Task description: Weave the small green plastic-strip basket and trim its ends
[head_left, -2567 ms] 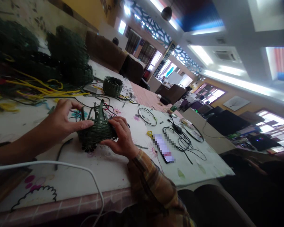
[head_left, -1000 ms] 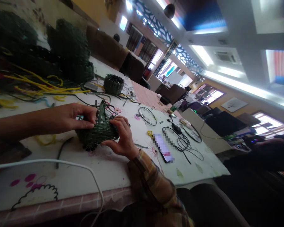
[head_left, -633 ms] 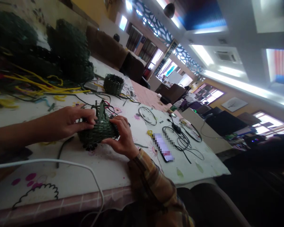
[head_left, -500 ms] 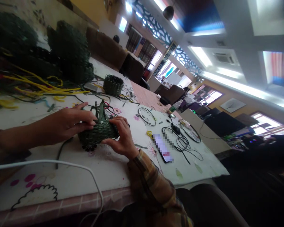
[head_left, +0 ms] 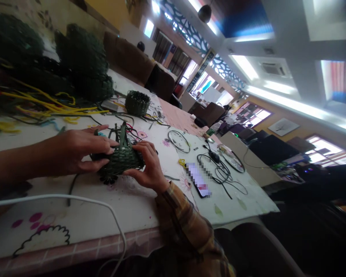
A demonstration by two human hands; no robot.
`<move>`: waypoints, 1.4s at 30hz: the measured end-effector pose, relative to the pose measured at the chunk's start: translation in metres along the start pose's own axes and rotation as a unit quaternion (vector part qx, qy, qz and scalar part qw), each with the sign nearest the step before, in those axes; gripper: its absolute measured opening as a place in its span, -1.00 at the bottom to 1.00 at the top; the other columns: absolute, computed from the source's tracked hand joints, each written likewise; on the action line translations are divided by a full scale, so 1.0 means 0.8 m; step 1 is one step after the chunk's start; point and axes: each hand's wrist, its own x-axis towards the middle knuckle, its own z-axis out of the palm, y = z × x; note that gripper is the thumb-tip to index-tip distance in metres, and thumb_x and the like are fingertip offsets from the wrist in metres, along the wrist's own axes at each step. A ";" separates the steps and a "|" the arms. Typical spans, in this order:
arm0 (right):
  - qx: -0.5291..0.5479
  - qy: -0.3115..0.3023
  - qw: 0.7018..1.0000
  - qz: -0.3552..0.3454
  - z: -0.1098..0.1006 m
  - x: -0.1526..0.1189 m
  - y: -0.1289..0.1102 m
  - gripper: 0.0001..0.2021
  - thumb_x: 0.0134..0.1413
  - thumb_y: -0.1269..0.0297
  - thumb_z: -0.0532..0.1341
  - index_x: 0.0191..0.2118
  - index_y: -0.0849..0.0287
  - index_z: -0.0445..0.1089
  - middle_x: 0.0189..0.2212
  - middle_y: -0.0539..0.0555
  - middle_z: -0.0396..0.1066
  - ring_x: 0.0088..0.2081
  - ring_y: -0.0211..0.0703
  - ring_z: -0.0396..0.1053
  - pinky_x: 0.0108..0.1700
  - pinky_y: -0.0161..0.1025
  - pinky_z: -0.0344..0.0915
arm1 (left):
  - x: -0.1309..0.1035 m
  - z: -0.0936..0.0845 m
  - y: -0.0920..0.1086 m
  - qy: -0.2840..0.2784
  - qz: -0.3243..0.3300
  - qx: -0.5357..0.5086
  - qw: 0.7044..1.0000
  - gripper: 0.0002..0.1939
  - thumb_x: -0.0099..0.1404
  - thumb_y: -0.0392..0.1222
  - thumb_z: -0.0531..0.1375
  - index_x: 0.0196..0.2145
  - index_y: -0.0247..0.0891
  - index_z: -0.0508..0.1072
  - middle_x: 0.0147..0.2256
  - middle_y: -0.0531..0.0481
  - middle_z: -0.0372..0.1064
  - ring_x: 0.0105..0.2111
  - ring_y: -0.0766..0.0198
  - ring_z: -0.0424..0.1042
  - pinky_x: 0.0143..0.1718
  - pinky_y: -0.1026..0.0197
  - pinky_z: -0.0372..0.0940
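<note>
Much of the dark green strip basket (head_left: pixel 123 158) looked woven, top strips (head_left: pixel 122 135) loose; left hand (head_left: pixel 73 151) spread its fingers, right hand (head_left: pixel 150 170) pinched it.

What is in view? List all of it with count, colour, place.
held basket: 1, dark green, between hands
second basket: 1, dark green, beyond it
large woven pieces: several, dark green, upper left
strands: several, yellow, left
phone: 1, lilac screen, right
cable bundle: 1, black, beyond phone
cord: 1, white, foreground
table: 1, white cover, centre
chairs: several, brown, background
left hand: 1, bare, basket's left
right hand: 1, bare, basket's right
</note>
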 end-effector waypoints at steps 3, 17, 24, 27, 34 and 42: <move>-0.008 -0.016 1.000 0.017 -0.001 0.000 0.000 -0.44 0.20 -0.17 0.34 0.07 0.19 0.31 -0.09 0.22 0.45 0.03 0.04 0.37 0.13 0.05 0.37 | -0.002 0.003 -0.004 -0.014 0.023 0.043 0.999 -0.85 0.37 -0.14 0.18 -0.27 -0.10 0.58 -0.10 0.02 0.66 -0.23 0.22 0.61 0.40 -0.11 0.22; -0.032 -0.039 0.998 0.024 -0.002 -0.001 0.002 -0.39 0.18 -0.23 0.31 0.10 0.16 0.28 -0.09 0.23 0.45 0.04 0.10 0.38 0.14 0.14 0.38 | -0.023 0.022 0.008 -0.028 -0.048 0.146 0.988 -0.77 0.44 -0.24 0.06 -0.18 -0.12 0.54 0.06 -0.04 0.59 0.12 0.13 0.54 0.33 -0.04 0.32; -0.028 -0.056 0.998 0.015 -0.005 -0.002 0.007 -0.36 0.18 -0.24 0.31 0.12 0.17 0.29 -0.06 0.26 0.44 0.08 0.12 0.37 0.16 0.14 0.39 | -0.024 0.007 -0.018 -0.042 -0.120 0.006 0.992 -0.69 0.49 0.04 0.05 -0.07 -0.14 0.49 0.00 -0.10 0.61 0.04 0.05 0.57 0.05 0.03 0.46; -0.019 -0.060 0.998 0.006 -0.005 -0.003 0.009 -0.34 0.16 -0.21 0.34 0.16 0.18 0.28 -0.04 0.27 0.43 0.10 0.12 0.35 0.18 0.13 0.38 | -0.015 -0.001 -0.016 -0.042 -0.147 -0.030 0.988 -0.67 0.50 0.03 0.03 -0.09 -0.20 0.50 -0.08 -0.08 0.59 -0.11 0.13 0.56 -0.06 0.14 0.45; -0.023 -0.098 0.995 0.006 -0.009 -0.003 0.021 -0.28 0.11 -0.14 0.41 0.25 0.16 0.29 0.07 0.29 0.44 0.22 0.13 0.34 0.29 0.16 0.35 | 0.002 -0.009 0.004 -0.069 -0.242 -0.193 0.949 -0.61 0.36 0.09 0.22 0.02 -0.18 0.43 -0.16 -0.08 0.60 -0.19 0.13 0.59 -0.26 0.20 0.46; -0.027 -0.110 0.993 -0.020 -0.017 0.004 0.027 -0.25 0.10 -0.24 0.35 0.26 0.16 0.36 0.13 0.28 0.46 0.31 0.12 0.30 0.39 0.17 0.28 | 0.012 -0.025 0.008 -0.135 -0.295 -0.201 0.924 -0.52 0.43 0.16 0.08 0.09 -0.19 0.50 -0.07 -0.15 0.61 -0.17 0.06 0.60 -0.26 0.14 0.50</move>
